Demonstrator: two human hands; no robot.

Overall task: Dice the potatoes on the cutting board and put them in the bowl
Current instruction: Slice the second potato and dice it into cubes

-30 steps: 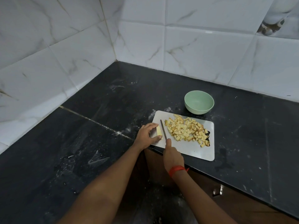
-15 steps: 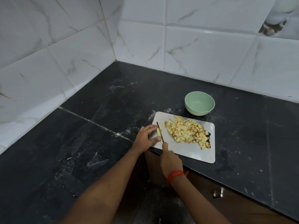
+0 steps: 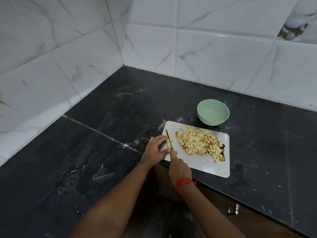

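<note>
A white cutting board (image 3: pixel 204 164) lies at the counter's front edge. A heap of diced potato (image 3: pixel 199 143) covers its middle and right. At its left end my left hand (image 3: pixel 155 150) pinches a small pale potato piece (image 3: pixel 169 140) between fingers and thumb. My right hand (image 3: pixel 179 169) grips the handle of a knife (image 3: pixel 169 138), whose blade stands along that piece, with a thin slice to its right. A light green bowl (image 3: pixel 213 114), with nothing in it, sits just behind the board.
The black stone counter (image 3: pixel 106 134) runs into a corner of white marble tiles (image 3: pixel 154 45). The counter's front edge passes under the board, with a cabinet front and metal handle (image 3: pixel 233 210) below.
The knife has shifted left across the potato piece and a thin slice now lies free to its right. My left hand has drawn back slightly. The camera has tilted a little.
</note>
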